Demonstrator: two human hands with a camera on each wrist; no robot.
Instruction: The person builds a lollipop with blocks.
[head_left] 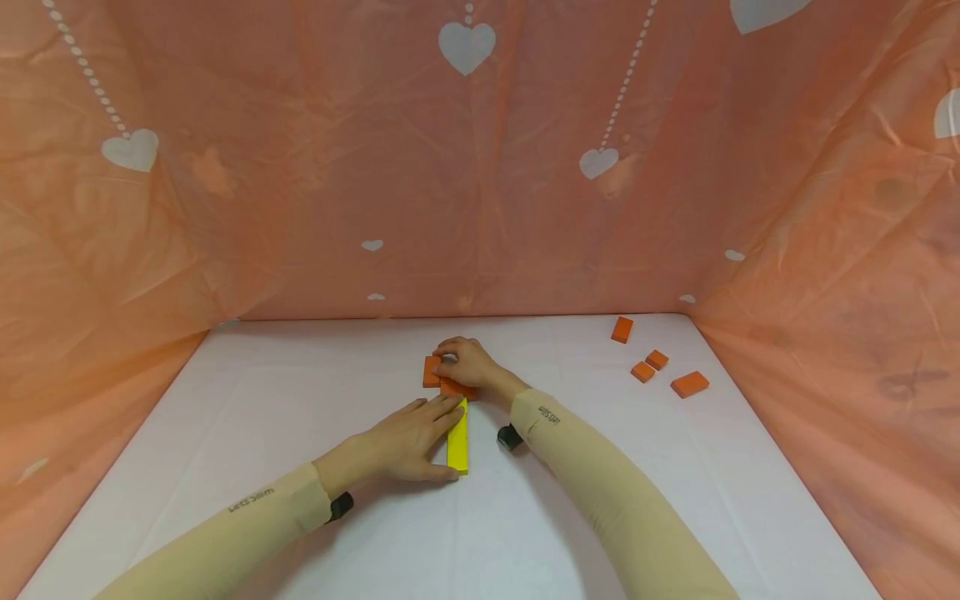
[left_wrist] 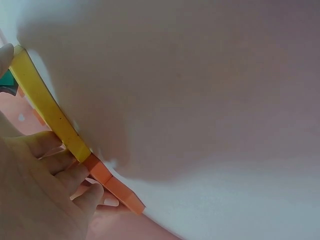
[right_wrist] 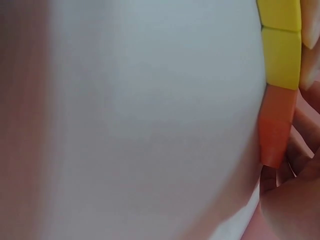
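Note:
A strip of yellow blocks [head_left: 457, 437] lies lengthwise on the white table in front of the person. My left hand [head_left: 416, 437] spans it with fingers extended, fingertips at its far end and thumb at its near end. Orange blocks [head_left: 457, 390] adjoin the far end of the strip, and another orange block [head_left: 431, 372] stands at their left. With curled fingers and thumb, my right hand [head_left: 472, 367] grips the orange blocks from above and hides part of them. The right wrist view shows a seam between two yellow blocks [right_wrist: 282, 55] in line with the orange [right_wrist: 277, 105].
Several loose orange blocks lie at the back right, among them a small one [head_left: 642, 372], a longer one [head_left: 690, 384] and one near the back edge [head_left: 622, 329]. Pink cloth [head_left: 465, 208] with white hearts encloses the white table [head_left: 337, 367] at the back and sides.

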